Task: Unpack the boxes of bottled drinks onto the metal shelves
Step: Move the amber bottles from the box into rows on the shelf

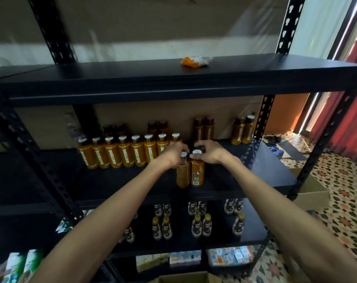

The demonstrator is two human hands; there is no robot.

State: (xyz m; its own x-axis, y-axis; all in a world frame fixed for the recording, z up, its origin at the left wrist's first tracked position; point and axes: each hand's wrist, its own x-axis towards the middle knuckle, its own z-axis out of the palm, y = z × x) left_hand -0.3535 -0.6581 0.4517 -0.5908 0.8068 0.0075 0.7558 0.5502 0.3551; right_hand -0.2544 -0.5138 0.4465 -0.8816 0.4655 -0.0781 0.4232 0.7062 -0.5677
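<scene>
Both my arms reach into the middle level of a black metal shelf. My left hand grips the top of an orange bottle with a white cap. My right hand grips the top of a second orange bottle right beside it. Both bottles stand upright and touch each other near the shelf's middle. A row of several orange bottles stands to their left. More pairs of the same bottles stand along the back.
The top shelf board carries only a crumpled orange wrapper. The level below holds dark bottles in pairs. Cartons fill the lowest level. An open cardboard box sits on the patterned floor at right, another box at the bottom edge.
</scene>
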